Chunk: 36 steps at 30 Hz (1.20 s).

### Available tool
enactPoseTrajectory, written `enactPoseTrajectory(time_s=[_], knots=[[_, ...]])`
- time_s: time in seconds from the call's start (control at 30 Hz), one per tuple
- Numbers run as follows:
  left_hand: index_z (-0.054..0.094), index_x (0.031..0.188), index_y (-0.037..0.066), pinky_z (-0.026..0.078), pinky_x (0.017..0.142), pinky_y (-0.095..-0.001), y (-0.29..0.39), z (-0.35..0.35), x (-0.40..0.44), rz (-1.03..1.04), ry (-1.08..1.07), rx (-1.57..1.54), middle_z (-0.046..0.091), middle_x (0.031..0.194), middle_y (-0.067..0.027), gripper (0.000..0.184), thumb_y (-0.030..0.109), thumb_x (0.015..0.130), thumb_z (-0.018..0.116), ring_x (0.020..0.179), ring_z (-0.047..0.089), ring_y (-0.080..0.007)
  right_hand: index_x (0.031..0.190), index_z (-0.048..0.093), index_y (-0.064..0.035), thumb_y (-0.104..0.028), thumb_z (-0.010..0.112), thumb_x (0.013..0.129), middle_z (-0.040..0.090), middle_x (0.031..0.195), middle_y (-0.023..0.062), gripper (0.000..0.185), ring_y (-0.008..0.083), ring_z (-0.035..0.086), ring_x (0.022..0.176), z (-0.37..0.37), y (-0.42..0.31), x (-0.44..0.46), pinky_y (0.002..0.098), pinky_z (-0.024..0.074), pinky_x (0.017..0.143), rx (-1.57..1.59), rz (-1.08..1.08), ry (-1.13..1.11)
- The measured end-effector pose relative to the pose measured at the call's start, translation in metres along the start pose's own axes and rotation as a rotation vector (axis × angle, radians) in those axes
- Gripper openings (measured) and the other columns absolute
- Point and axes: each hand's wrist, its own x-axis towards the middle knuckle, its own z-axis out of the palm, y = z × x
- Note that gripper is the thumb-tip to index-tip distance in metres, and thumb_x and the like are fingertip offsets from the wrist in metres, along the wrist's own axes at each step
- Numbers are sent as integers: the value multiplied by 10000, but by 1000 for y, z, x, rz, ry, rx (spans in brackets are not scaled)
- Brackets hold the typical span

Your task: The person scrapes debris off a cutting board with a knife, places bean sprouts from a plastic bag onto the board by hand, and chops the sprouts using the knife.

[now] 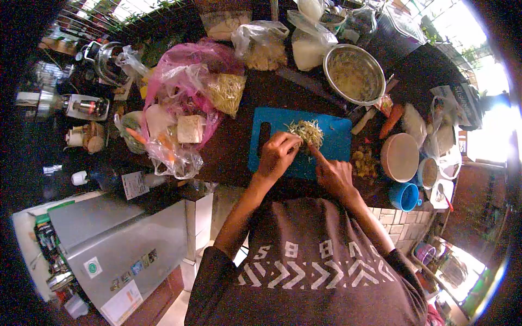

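Note:
A small heap of bean sprouts (305,132) lies on the blue cutting board (338,130), with a few loose bits around it. My left hand (279,156) is over the middle of the board, its fingers curled and pressed together at the heap's near left side, on some of the sprouts. From the right, my right hand (334,175) reaches over the board's near edge. Its index finger points out to the heap's near side while the other fingers are curled in. Whatever those curled fingers hold, if anything, is hidden.
A pink plastic bag (190,60) with a tofu block (190,129) and a bag of sprouts (226,93) sits left. Behind the board stands a metal bowl (354,75). To the right are peelings (365,164), a carrot (391,120), a pale bowl (400,157) and a blue cup (404,196).

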Motion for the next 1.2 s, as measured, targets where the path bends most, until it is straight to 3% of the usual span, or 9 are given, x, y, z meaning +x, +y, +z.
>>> enactPoseTrajectory(time_s=[0.27, 0.47, 0.8, 1.1, 1.2], knots=[[760, 1021, 79, 576, 906, -400, 5, -1, 2, 51, 53, 77, 728, 1053, -59, 215, 40, 813, 804, 1019, 686, -281, 1594, 469, -302, -173, 641, 938, 646, 603, 180, 691, 380, 638, 502, -38, -3, -12, 534, 516, 523, 33, 26, -103], [747, 1007, 72, 577, 901, -411, 7, -6, -2, 27, 39, 87, 706, 1066, -73, 206, 39, 812, 804, 1008, 685, -294, 1594, 475, -305, -175, 629, 961, 647, 616, 192, 664, 390, 631, 510, -27, -1, -11, 540, 501, 531, 110, 44, -16], [743, 1024, 81, 582, 898, -404, -1, 3, -4, 19, 42, 50, 717, 1019, -58, 239, 29, 801, 811, 993, 699, -284, 1608, 451, -288, -138, 619, 927, 662, 619, 179, 717, 386, 644, 511, -13, -10, -3, 538, 511, 520, 62, 14, -42], [743, 1013, 81, 588, 886, -403, 1, 2, -5, 14, 62, 59, 727, 1019, -63, 209, 38, 817, 805, 994, 703, -281, 1582, 483, -285, -109, 621, 895, 671, 622, 178, 722, 373, 660, 515, -4, -13, 0, 532, 515, 500, 42, -25, 75], [740, 1011, 79, 590, 881, -406, 0, 0, -5, 15, 72, 62, 728, 1021, -63, 194, 47, 829, 799, 1000, 705, -282, 1585, 478, -296, -119, 625, 897, 664, 616, 176, 725, 377, 656, 516, -20, -9, -8, 533, 521, 517, 75, 0, -30]])
